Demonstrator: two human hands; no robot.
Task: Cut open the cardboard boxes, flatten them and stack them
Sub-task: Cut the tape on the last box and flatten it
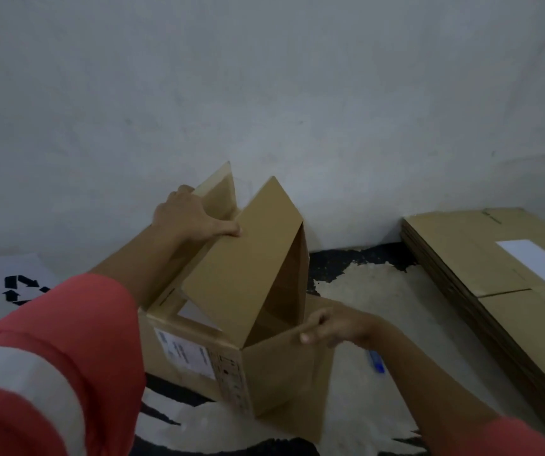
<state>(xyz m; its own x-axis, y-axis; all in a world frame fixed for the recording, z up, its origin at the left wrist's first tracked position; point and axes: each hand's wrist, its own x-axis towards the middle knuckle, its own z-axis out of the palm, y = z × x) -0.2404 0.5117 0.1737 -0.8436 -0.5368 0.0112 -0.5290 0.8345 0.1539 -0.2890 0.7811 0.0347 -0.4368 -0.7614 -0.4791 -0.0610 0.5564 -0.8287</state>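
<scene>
The box (231,366) stands on the floor (379,307) in the middle, before the wall (264,93), with its top flaps raised. The left grip (192,218) holds the flaps at the box's far left side. The right grip (330,324) pinches the edge of the near right flap. A stack of flattened boxes (481,258) lies on the floor to the right, against the wall and well apart from the box. A small tool (376,362) lies on the floor just right of the box, beyond the right wrist. A sheet (11,278) lies at the far left by the wall.

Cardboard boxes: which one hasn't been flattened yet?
The box held by the left hand and right hand, upright on the floor with flaps raised. The others lie flat in a stack at the right.
</scene>
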